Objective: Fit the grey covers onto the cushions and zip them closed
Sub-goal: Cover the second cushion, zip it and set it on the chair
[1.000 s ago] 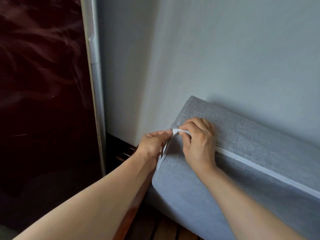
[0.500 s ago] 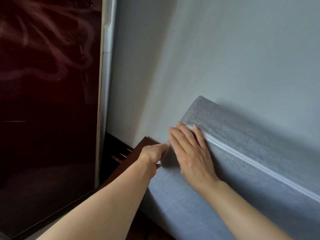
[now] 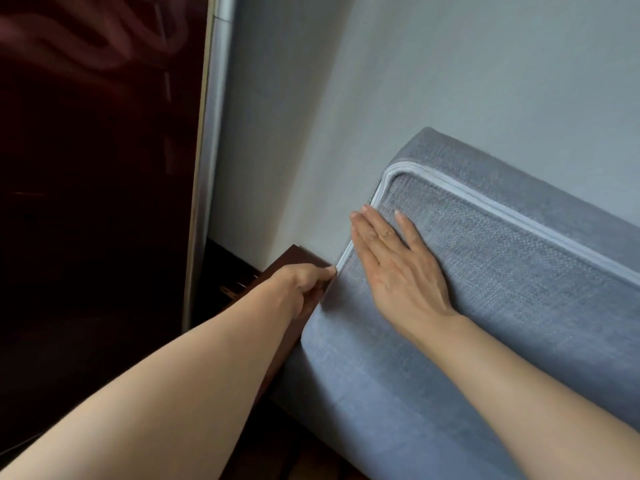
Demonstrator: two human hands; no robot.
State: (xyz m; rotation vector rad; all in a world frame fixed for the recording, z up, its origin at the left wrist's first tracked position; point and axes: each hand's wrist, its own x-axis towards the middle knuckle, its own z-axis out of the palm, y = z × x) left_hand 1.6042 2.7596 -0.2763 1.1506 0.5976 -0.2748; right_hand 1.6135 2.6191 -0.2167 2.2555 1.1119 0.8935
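On cover (image 3: 485, 271): flat right hand (image 3: 398, 268), pinching left hand (image 3: 308, 278).

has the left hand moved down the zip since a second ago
Yes. The left hand was pinching at the cushion's top corner; it now pinches the zip lower on the side edge, beside the brown wooden piece.

A dark wooden frame (image 3: 294, 261) carries 1 grey covered cushion (image 3: 467, 306), which leans against the wall (image 3: 415, 81).
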